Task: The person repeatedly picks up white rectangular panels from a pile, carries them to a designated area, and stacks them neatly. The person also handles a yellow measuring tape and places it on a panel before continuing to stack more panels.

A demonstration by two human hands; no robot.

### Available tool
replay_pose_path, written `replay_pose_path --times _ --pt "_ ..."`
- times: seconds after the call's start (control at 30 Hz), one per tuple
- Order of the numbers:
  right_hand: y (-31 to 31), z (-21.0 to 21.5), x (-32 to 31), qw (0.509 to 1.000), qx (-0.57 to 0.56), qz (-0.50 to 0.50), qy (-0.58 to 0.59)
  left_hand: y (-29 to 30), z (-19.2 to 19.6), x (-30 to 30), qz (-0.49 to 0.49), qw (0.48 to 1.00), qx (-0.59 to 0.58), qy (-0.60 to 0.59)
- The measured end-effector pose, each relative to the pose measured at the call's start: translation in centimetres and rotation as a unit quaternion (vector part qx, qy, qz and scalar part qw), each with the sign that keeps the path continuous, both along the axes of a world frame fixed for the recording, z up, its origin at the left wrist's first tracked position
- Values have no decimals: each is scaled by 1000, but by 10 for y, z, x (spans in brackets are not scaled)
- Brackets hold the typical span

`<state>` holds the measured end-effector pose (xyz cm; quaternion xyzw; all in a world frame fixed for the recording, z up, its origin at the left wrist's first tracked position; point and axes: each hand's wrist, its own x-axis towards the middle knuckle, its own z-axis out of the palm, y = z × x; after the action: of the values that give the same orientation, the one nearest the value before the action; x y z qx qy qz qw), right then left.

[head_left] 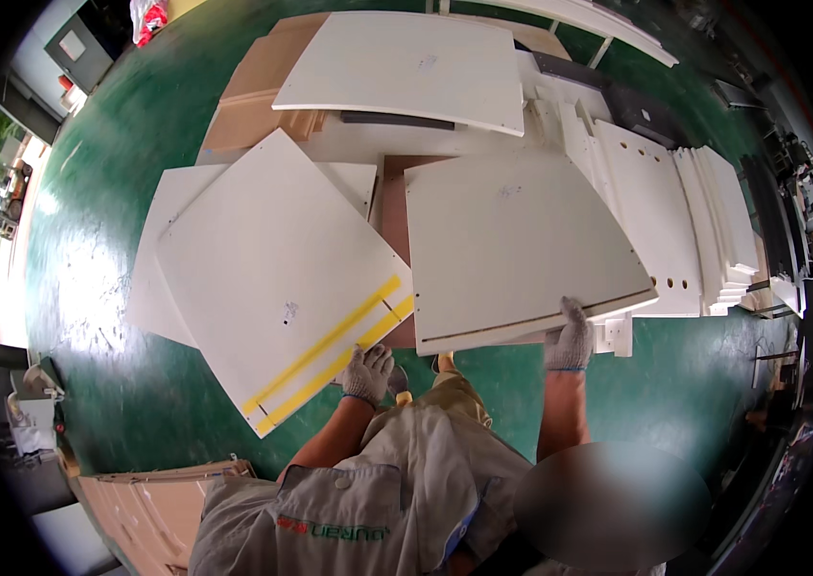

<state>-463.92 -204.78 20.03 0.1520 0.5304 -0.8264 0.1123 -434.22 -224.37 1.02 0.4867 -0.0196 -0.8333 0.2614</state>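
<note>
Both of my hands wear grey knit gloves. My right hand (pixel 570 338) grips the near edge of a white board (pixel 522 226), which has a dark groove along that edge; some of its fingers are hidden. At the near edge of another white board (pixel 272 240), set askew, my left hand (pixel 366 372) lies with fingers stretched out beside the yellow strips (pixel 315 370). This askew board rests over a further white board (pixel 159 288), which shows at its left.
At the far side lies a large white panel (pixel 406 67) next to brown cardboard (pixel 263 82). Several white panels (pixel 651 211) stand stacked on the right. More cardboard (pixel 162 509) leans at the lower left. The floor (pixel 99 192) is green.
</note>
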Motion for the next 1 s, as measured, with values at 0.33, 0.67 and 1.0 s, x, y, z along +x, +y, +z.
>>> replay_pose_path --times 0.33,0.67,1.0 --pt "15 -59 43 997 -34 74 -9 -1 -9 133 39 993 -49 101" --pt "15 -132 150 957 -164 169 -172 -11 17 43 -197 957 -176 117" --pt "26 -159 92 948 -159 117 -250 0 34 -13 -326 939 23 103"
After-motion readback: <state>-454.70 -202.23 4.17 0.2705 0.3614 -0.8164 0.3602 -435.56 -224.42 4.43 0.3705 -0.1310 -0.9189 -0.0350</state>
